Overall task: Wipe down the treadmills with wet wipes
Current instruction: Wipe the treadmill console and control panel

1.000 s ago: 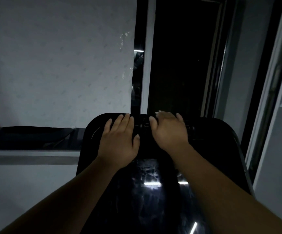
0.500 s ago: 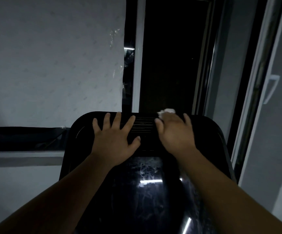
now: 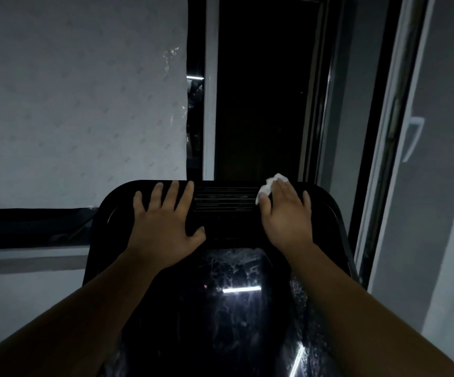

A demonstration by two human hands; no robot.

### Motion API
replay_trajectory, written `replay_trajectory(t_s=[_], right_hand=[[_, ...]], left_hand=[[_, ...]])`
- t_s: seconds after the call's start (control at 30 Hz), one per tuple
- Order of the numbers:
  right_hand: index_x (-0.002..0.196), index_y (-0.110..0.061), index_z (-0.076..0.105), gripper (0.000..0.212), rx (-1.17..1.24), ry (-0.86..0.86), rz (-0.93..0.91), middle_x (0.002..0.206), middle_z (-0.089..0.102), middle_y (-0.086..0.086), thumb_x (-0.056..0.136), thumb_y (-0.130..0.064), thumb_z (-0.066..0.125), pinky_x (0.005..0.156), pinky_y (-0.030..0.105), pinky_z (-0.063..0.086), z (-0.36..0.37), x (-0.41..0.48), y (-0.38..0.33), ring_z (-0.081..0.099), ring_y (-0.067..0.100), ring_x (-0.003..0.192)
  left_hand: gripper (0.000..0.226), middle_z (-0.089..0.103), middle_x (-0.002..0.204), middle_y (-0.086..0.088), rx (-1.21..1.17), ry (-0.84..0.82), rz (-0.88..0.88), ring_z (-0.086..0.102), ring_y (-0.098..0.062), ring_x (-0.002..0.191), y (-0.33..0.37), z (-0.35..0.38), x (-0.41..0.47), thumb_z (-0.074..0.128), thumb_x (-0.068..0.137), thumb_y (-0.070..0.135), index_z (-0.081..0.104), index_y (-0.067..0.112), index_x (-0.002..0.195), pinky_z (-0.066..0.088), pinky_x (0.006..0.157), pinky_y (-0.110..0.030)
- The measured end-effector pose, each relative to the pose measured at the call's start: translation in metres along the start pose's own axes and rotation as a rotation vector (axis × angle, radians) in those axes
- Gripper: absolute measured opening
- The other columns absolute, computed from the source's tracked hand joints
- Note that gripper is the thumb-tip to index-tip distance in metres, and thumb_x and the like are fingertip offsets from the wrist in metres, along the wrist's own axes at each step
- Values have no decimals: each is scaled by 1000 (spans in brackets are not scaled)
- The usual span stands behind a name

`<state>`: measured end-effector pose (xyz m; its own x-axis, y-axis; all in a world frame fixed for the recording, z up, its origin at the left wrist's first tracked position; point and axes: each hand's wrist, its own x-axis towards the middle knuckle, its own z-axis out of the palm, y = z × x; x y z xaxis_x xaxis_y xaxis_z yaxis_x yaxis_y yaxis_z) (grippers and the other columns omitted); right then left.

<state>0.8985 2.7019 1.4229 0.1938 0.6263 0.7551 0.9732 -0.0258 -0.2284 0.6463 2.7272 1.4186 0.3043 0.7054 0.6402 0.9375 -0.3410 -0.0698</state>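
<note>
Presses left hand (image 3: 163, 221) flat on treadmill console (image 3: 326, 213), fingers spread wide, left of vent grille (image 3: 224, 198); w/ right hand (image 3: 285, 216) (fingers nearly straight) pushes wet wipe (image 3: 268, 186) at top edge.

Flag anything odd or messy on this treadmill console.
Whitish streaks smear the glossy screen, most visible where it catches the light, probably wipe residue or grime. Nothing looks broken or askew.

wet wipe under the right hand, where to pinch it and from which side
Probably the bunched end of the wet wipe that sticks out past the right hand at the far edge of the console. Come from above and the left: the hand covers the rest.
</note>
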Motion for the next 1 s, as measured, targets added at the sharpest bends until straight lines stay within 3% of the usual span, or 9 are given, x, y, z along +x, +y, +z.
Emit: replay_trajectory(t_s=[0.13, 0.27, 0.47, 0.6, 0.67, 0.77, 0.83, 0.93, 1.0], right_hand=[[148, -9, 46, 68, -115, 80, -101, 158, 41, 7, 101, -50, 20, 123, 52, 14, 2, -33, 25, 29, 19, 150], [155, -8, 34, 73, -85, 33, -22, 164, 27, 9, 100, -51, 15, 124, 50, 12, 1, -39, 18, 18, 20, 154], [139, -10, 53, 49, 61, 71, 51, 162, 32, 9, 104, -39, 34, 124, 46, 16, 0, -50, 24, 25, 16, 150], [155, -7, 30, 62, 54, 35, -22, 163, 24, 19, 105, -44, 28, 122, 51, 24, 15, -63, -4, 26, 31, 150], [155, -9, 33, 66, -14, -25, -117, 165, 23, 15, 104, -49, 21, 124, 49, 18, 24, -80, -1, 20, 27, 153], [155, -10, 33, 70, -28, 14, -32, 165, 26, 6, 101, -52, 17, 124, 46, 12, 16, -72, 31, 16, 19, 154], [156, -6, 28, 72, -16, 51, 31, 164, 27, 12, 102, -53, 18, 123, 48, 16, 10, -68, 31, 21, 24, 153], [160, -8, 19, 74, -45, -65, -64, 166, 21, 11, 102, -54, 16, 125, 44, 9, 14, -85, 27, 14, 22, 154], [158, -8, 27, 76, -131, -92, -71, 164, 27, 10, 100, -56, 13, 124, 44, 7, 3, -90, 52, 19, 20, 153]], left_hand=[[108, 14, 168, -6, 26, -12, -9, 9, -31, 154, 0, 1, 1, 10, 74, 77, 10, 13, 161, 2, 120, -62], [103, 24, 164, -15, 18, 70, 17, 19, -32, 152, 0, 10, -7, 25, 80, 73, 26, 5, 157, 9, 122, -55], [95, 21, 164, -19, -26, 158, 88, 21, -31, 152, 4, 33, -39, 34, 88, 67, 27, 1, 155, 15, 122, -48], [95, 15, 166, -19, -68, 161, 41, 18, -30, 153, 16, 36, -39, 32, 89, 67, 22, 0, 156, 18, 123, -50], [94, 12, 166, -18, -90, 154, 29, 15, -29, 154, 28, 38, -45, 30, 90, 66, 19, 1, 157, 16, 123, -48], [93, 8, 167, -18, -124, 134, 22, 11, -28, 154, 45, 44, -55, 28, 91, 66, 17, 2, 158, 15, 123, -47], [93, 13, 166, -19, -94, 109, 22, 17, -31, 153, 55, 49, -57, 27, 91, 66, 22, 0, 156, 18, 123, -49], [92, 23, 163, -21, -55, 91, 13, 24, -34, 151, 58, 52, -57, 28, 91, 66, 30, -2, 154, 19, 121, -52], [92, 25, 162, -22, -37, 101, 28, 25, -34, 150, 57, 53, -57, 27, 91, 66, 33, -2, 153, 19, 121, -53]])
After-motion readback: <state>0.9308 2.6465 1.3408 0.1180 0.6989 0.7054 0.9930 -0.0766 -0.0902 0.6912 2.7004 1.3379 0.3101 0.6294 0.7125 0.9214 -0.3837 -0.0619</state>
